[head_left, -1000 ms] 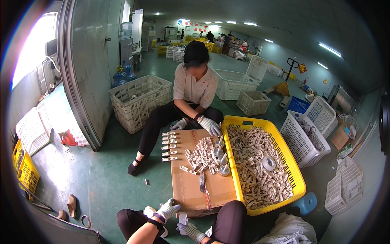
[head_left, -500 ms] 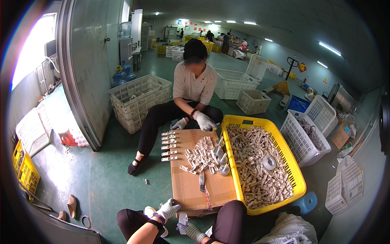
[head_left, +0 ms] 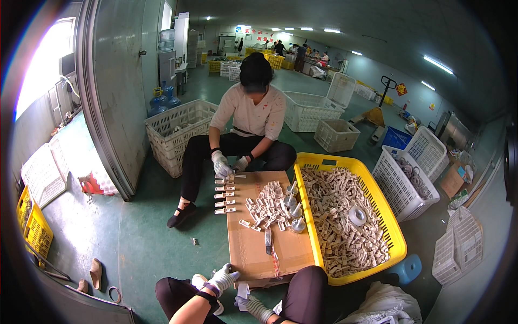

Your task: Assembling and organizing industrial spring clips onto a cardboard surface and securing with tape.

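My left hand [head_left: 222, 278], in a striped knit glove, is at the near left corner of the cardboard box [head_left: 245, 229]. Its fingers look curled, and what they hold, if anything, is hidden. My right hand [head_left: 257, 309], also gloved, is closed on a small flat white piece [head_left: 243, 291] just below the box's near edge. On the box lie a pile of pale clips [head_left: 268, 205], a row of clips [head_left: 224, 203] along the left edge, a dark-handled tool [head_left: 268, 242] and clear bottles with thin tips [head_left: 297, 224]. Opposite, a co-worker's gloved hands [head_left: 229, 165] meet at the far left corner.
A yellow crate [head_left: 397, 237] full of clips, with a tape roll [head_left: 357, 216] on top, stands against the box's right side. White crates [head_left: 183, 135] stand behind the co-worker and at right. A white sack [head_left: 380, 305] lies near my right knee, beside a blue stool [head_left: 408, 268].
The co-worker's hand has moved from beside the yellow crate to the far left corner of the box, joining the other hand at the clip row. My hands have not visibly moved.
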Action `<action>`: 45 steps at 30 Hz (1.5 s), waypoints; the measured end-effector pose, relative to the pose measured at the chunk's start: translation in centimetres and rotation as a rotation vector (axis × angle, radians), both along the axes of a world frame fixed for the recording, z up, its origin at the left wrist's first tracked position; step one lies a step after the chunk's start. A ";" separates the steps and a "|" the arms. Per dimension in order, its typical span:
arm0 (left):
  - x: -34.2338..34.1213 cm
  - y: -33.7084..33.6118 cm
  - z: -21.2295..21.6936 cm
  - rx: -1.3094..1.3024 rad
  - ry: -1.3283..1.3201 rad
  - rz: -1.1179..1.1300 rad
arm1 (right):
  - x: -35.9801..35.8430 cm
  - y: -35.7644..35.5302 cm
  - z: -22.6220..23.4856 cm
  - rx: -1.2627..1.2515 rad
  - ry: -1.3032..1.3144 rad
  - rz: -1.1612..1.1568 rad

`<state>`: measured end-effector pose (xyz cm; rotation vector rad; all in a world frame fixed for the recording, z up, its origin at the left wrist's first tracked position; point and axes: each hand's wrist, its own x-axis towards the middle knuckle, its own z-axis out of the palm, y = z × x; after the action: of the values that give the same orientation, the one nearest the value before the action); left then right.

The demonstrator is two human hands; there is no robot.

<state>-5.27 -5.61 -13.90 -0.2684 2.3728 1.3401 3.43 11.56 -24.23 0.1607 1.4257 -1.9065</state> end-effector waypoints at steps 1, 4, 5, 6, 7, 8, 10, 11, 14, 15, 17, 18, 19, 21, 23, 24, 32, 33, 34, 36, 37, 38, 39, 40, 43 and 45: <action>0.0 -0.1 0.0 0.002 -0.002 0.000 | 0.0 -0.1 0.1 -0.008 0.001 0.003; 0.1 0.0 0.4 0.007 -0.006 0.005 | 0.1 0.0 0.5 -0.012 0.007 0.005; 0.1 0.1 0.6 0.010 -0.008 0.010 | 0.1 0.0 0.6 -0.011 0.008 0.003; 0.1 0.1 0.6 0.011 -0.008 0.009 | 0.0 0.0 0.7 -0.001 0.011 0.010; 0.1 0.0 0.6 0.012 -0.005 0.005 | 0.0 0.0 0.8 0.009 0.013 0.019; 0.1 0.0 0.5 0.012 -0.003 0.001 | 0.0 0.0 1.0 0.009 0.013 0.019; 0.2 -0.1 0.4 0.019 0.002 0.000 | 0.1 0.0 1.2 -0.013 -0.010 0.002; 0.2 -0.1 0.4 0.025 0.007 -0.001 | 0.1 -0.1 1.3 -0.012 -0.011 0.002; 0.1 -0.2 0.0 0.000 0.019 0.005 | 0.0 -0.2 1.1 -0.001 -0.024 -0.002; 0.1 -0.2 -0.1 0.000 0.018 0.007 | 0.0 -0.3 1.0 -0.009 -0.029 -0.006; 0.1 0.0 0.6 0.015 -0.005 0.005 | 0.0 -0.2 0.7 -0.015 -0.034 -0.016; 0.1 0.1 0.7 0.017 -0.004 0.003 | 0.0 -0.1 0.5 -0.022 -0.045 -0.024; 0.0 0.2 0.7 0.015 -0.006 0.003 | 0.0 0.0 0.4 -0.028 -0.056 -0.032; 0.1 0.0 0.7 0.011 -0.009 0.010 | 0.1 -0.1 0.3 -0.026 -0.040 -0.023; 0.1 0.0 0.6 -0.005 -0.003 0.003 | 0.0 -0.1 0.1 -0.023 -0.022 -0.016; 0.1 0.0 0.6 -0.005 -0.003 0.003 | 0.0 -0.2 0.0 -0.023 -0.027 -0.023; 0.1 0.1 1.5 0.013 -0.029 0.000 | 0.1 -0.1 0.2 -0.027 -0.040 -0.032; 0.1 0.2 1.4 0.014 -0.028 -0.002 | 0.0 -0.1 0.0 -0.023 -0.040 -0.032; 0.1 0.0 1.1 0.018 -0.028 0.000 | 0.0 -0.2 0.0 -0.022 -0.042 -0.027; 0.1 -0.3 0.7 0.021 -0.028 0.007 | 0.0 -0.4 0.0 -0.026 -0.035 -0.016; 0.1 -0.2 0.7 0.034 -0.022 0.010 | 0.0 -0.3 0.0 -0.027 -0.027 -0.017; 0.1 0.0 0.7 0.048 -0.016 0.013 | 0.0 -0.2 0.0 -0.026 -0.027 -0.020; 0.0 0.1 0.8 0.049 -0.016 0.011 | 0.0 -0.1 0.0 -0.023 -0.018 -0.023; -0.1 0.2 0.9 0.034 -0.020 0.001 | -0.1 0.0 0.0 -0.020 -0.009 -0.026; 0.0 0.1 1.0 0.012 -0.020 -0.004 | -0.1 0.0 0.3 -0.002 -0.005 -0.012; 0.1 0.0 1.2 0.002 -0.014 0.000 | -0.1 -0.2 0.6 -0.008 -0.004 -0.007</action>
<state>-5.19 -5.63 -12.68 -0.2766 2.3597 1.3366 3.36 11.38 -23.65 0.1655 1.4158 -1.9161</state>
